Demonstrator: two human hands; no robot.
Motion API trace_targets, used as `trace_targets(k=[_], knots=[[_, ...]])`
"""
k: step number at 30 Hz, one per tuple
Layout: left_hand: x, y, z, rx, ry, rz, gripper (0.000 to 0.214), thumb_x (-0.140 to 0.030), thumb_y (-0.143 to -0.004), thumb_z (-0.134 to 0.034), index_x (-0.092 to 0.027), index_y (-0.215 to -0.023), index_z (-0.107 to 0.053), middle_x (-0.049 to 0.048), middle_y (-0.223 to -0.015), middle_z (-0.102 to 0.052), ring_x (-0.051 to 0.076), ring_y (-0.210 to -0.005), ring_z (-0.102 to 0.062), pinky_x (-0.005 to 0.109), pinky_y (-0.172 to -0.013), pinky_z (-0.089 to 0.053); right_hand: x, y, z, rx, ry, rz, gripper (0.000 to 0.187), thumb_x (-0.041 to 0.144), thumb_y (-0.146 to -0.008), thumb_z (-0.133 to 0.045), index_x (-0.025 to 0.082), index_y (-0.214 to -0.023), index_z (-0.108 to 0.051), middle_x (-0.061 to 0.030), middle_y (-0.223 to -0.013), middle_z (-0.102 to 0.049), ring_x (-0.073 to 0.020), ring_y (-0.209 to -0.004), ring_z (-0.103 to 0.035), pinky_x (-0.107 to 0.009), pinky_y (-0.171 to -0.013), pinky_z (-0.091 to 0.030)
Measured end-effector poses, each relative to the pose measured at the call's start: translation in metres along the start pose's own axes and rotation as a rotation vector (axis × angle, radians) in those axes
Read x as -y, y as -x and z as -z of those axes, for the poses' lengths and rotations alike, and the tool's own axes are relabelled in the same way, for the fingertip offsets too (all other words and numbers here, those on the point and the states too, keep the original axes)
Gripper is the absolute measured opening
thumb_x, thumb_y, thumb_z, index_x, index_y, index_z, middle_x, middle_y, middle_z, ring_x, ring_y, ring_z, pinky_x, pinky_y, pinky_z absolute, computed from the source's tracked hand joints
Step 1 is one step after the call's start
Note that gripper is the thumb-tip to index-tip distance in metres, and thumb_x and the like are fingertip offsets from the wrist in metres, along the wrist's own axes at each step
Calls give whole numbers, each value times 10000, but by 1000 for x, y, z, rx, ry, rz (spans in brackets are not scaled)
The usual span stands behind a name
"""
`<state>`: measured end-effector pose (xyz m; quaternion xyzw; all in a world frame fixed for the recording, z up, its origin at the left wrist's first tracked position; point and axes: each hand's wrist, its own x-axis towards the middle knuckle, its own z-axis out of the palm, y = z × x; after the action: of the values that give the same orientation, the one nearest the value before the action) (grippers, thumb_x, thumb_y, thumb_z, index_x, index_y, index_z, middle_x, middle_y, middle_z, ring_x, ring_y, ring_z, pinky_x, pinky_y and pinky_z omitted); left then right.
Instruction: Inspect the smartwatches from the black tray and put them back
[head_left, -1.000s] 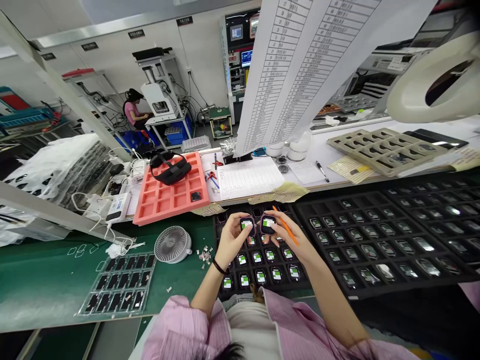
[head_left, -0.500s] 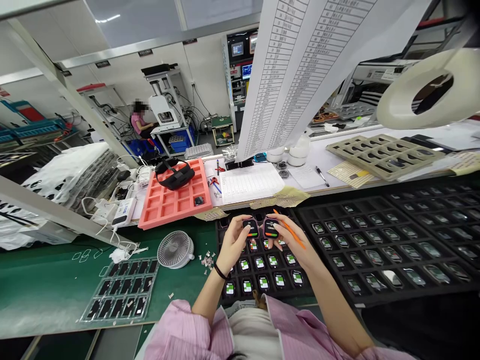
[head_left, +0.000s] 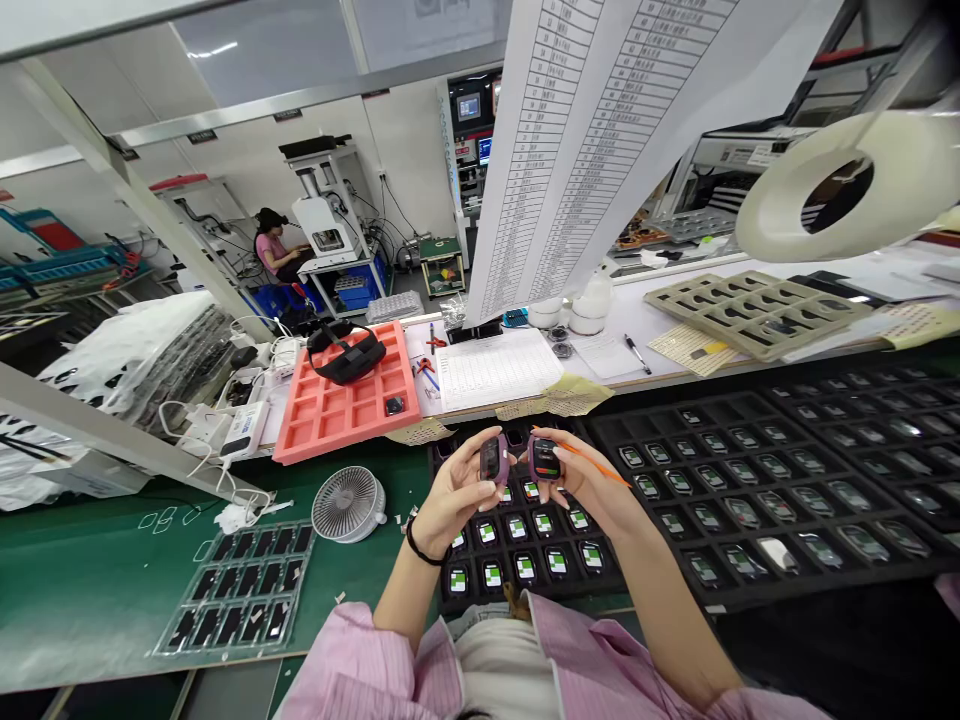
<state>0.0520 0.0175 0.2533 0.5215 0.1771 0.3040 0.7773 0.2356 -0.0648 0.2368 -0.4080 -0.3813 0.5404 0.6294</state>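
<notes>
My left hand (head_left: 452, 490) pinches a small square smartwatch (head_left: 493, 459) in a purple case, its dark screen turned inward. My right hand (head_left: 592, 482) grips a matching smartwatch (head_left: 545, 459), whose lit screen faces up. A thin orange pen (head_left: 600, 465) lies between my right fingers, pointing right. The two watches are close together but apart. Under my hands, a black tray (head_left: 540, 590) holds several watches with green-lit screens in rows; my hands hide its far compartments. A black band sits on my left wrist.
A wider black tray (head_left: 750, 595) of watches lies to the right. On the left are a salmon foam tray (head_left: 330, 425), a small fan (head_left: 349, 505), and a clear tray (head_left: 244, 590) on a green mat. A hanging printed sheet (head_left: 600, 150) blocks the upper view. A co-worker (head_left: 276, 245) sits at a machine.
Both watches have tilted, with the left one turned nearly edge-on. The orange pen has swung from pointing down-right to almost level. The whole view has shifted slightly with my head.
</notes>
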Motion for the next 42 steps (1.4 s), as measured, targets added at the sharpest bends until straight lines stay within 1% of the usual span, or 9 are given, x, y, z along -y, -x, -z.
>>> trace_targets(k=[4, 6, 8, 13, 17, 23, 29, 35, 42], knots=[[3, -2, -1, -74, -167, -79, 654, -320, -737, -760, -236, -1322, -477, 107, -1158, -616, 162, -852, -632, 236, -660, -503, -4, 0, -2, -15, 89, 70, 336, 368, -900, -543, 236, -1209, -538, -58, -894, -620, -183, -650, -651, -270, -459, -426], [6, -3, 0, -123, -275, -125, 621, -311, -767, -736, -239, -1320, -462, 100, -1205, -587, 196, -999, -614, 283, -798, -519, -8, -2, -1, -11, 141, 86, 357, 380, -885, -570, 249, -1213, -528, -66, -953, -614, -179, -671, -652, -268, -459, -442], [9, -5, 1, -160, -348, -152, 597, -331, -793, -709, -227, -1321, -452, 102, -1208, -578, 200, -1013, -609, 302, -837, -515, -13, -4, 0, -7, 170, 94, 386, 391, -866, -597, 257, -1219, -516, -72, -1001, -605, -175, -685, -654, -259, -456, -452], [15, -7, 3, -225, -418, -176, 489, -365, -839, -650, -201, -1269, -485, 83, -1097, -609, 147, -815, -626, 281, -747, -523, -23, -8, 0, 22, 186, 96, 438, 381, -856, -617, 282, -1260, -479, -87, -1133, -576, -154, -696, -650, -246, -465, -459], [15, -9, 2, -265, -409, -191, 457, -376, -816, -674, -192, -1203, -516, 68, -1053, -603, 132, -786, -604, 250, -696, -524, -27, -9, -1, 28, 186, 94, 466, 374, -848, -632, 291, -1276, -467, -94, -1164, -564, -155, -706, -644, -245, -464, -459], [13, -10, 4, -265, -365, -156, 460, -468, -864, -580, -208, -1237, -511, 71, -1052, -588, 94, -652, -572, 185, -463, -418, -29, -12, 1, 24, 222, 113, 441, 384, -871, -598, 284, -1276, -456, -100, -1164, -571, -159, -704, -647, -249, -456, -465], [15, -10, 3, -279, -364, -163, 440, -464, -847, -609, -212, -1201, -538, 70, -1063, -594, 93, -649, -557, 187, -461, -418, -21, -11, -4, -11, 219, 91, 387, 408, -869, -588, 275, -1222, -503, -65, -1047, -592, -141, -637, -632, -245, -435, -444], [15, -9, 6, -282, -387, -145, 420, -493, -886, -533, -211, -1195, -567, 72, -1073, -598, 72, -574, -527, 197, -447, -389, -15, -10, -10, -82, 221, 71, 365, 398, -838, -633, 257, -1161, -541, -29, -948, -595, -113, -569, -598, -237, -409, -393], [14, -8, 3, -277, -370, -162, 425, -470, -842, -608, -201, -1169, -573, 67, -1043, -614, 69, -595, -507, 178, -465, -409, -14, -7, -12, -82, 188, 74, 315, 408, -888, -556, 250, -1160, -544, -60, -982, -645, -139, -584, -624, -253, -423, -392]])
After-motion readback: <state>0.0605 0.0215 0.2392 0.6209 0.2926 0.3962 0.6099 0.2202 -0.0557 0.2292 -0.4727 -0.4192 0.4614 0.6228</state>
